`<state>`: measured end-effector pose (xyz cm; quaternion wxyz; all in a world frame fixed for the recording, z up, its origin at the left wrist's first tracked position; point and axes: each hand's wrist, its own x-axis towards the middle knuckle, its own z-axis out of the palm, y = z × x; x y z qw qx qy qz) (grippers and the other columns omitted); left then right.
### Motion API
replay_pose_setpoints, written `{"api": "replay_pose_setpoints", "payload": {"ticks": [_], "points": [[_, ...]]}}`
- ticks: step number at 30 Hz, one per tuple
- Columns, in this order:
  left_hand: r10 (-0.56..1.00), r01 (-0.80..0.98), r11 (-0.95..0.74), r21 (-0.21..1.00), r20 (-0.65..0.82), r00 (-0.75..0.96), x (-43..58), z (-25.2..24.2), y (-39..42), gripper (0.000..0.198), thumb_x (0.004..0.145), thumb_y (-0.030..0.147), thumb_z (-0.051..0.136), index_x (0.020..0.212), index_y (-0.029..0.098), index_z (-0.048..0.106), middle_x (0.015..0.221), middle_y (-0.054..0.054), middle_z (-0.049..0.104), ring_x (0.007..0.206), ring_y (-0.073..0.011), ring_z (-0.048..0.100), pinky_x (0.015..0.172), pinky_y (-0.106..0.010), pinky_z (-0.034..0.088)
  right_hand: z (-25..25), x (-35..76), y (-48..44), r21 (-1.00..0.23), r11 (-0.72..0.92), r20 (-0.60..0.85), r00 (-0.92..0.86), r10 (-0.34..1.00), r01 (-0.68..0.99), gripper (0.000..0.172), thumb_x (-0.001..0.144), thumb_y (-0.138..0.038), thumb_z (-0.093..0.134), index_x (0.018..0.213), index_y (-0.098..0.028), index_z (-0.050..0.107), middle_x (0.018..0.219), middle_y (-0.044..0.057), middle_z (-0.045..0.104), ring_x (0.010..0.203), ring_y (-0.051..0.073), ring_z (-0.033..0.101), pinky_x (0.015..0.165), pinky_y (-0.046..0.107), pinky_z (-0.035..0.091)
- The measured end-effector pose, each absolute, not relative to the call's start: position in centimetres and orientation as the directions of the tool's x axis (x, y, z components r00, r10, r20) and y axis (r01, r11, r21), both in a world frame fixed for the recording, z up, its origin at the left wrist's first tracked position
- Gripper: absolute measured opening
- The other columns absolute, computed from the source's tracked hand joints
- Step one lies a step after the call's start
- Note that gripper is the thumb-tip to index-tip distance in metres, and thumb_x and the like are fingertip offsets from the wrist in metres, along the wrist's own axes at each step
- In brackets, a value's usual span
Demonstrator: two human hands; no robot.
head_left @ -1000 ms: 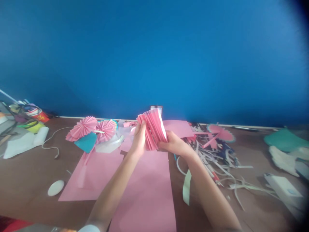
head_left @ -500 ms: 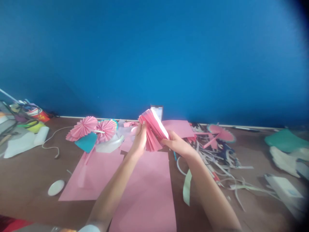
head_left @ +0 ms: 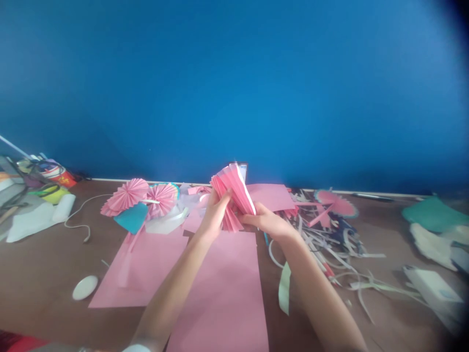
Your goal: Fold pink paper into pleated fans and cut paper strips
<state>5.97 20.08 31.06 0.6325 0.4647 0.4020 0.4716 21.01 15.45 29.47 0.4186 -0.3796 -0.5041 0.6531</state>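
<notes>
Both my hands hold a pleated pink paper fan [head_left: 231, 193] upright above the brown table [head_left: 44, 278]. My left hand [head_left: 214, 214] grips its left side, fingers pressed against the folds. My right hand [head_left: 264, 221] pinches the lower right edge. Under my forearms lies a long flat pink paper sheet [head_left: 222, 298], and a second pink sheet [head_left: 141, 269] lies to its left.
Finished pink rosettes [head_left: 141, 195] and a teal paper piece [head_left: 131, 217] sit at the back left. A white oval object [head_left: 84, 287] lies near the left sheet. Paper strips and scraps [head_left: 330, 234] litter the right. A white box [head_left: 432, 288] sits far right; a blue wall stands behind.
My left hand's fingers have slid rightward over the pleats, and the fan has been squeezed a little narrower. My right hand stays at the lower right edge.
</notes>
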Motion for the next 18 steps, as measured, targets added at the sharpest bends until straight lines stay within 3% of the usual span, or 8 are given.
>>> {"api": "replay_pose_setpoints", "payload": {"ticks": [4, 9, 18], "points": [[0.975, -0.18, 0.061, 0.982, -0.02, 0.219, 5.9, 31.0, 20.2, 0.027, 0.084, 0.043, 0.072, 0.094, 0.022, 0.057, 0.07, 0.004, 0.057, 0.063, -0.0131, 0.057, 0.066, -0.027, 0.046, 29.5, 20.7, 15.5, -0.975, -0.156, -0.091, -0.348, 0.933, -0.161, 0.006, 0.074, -0.02, 0.057, 0.073, -0.018, 0.052, 0.064, -0.005, 0.042, 0.057, 0.008, 0.039, 0.052, 0.023, 0.032], [0.989, -0.137, 0.003, 0.991, 0.017, 0.148, 5.7, 30.2, 20.5, 0.025, 0.088, 0.044, 0.067, 0.097, 0.023, 0.058, 0.083, 0.0, 0.064, 0.081, -0.019, 0.064, 0.074, -0.028, 0.049, 29.5, 20.6, 15.4, -0.985, -0.112, -0.061, -0.341, 0.938, -0.132, 0.003, 0.073, -0.016, 0.055, 0.072, -0.017, 0.052, 0.066, -0.005, 0.045, 0.058, 0.008, 0.041, 0.054, 0.022, 0.036], [0.999, -0.045, 0.037, 0.998, -0.035, 0.037, 5.2, 30.1, 20.7, 0.016, 0.09, 0.037, 0.06, 0.098, 0.023, 0.06, 0.074, 0.002, 0.06, 0.069, -0.0173, 0.06, 0.064, -0.028, 0.047, 29.3, 20.6, 15.5, -0.982, -0.164, -0.122, -0.34, 0.933, -0.097, 0.02, 0.079, -0.032, 0.068, 0.09, -0.017, 0.064, 0.078, 0.0, 0.058, 0.069, 0.012, 0.054, 0.065, 0.024, 0.049]]}}
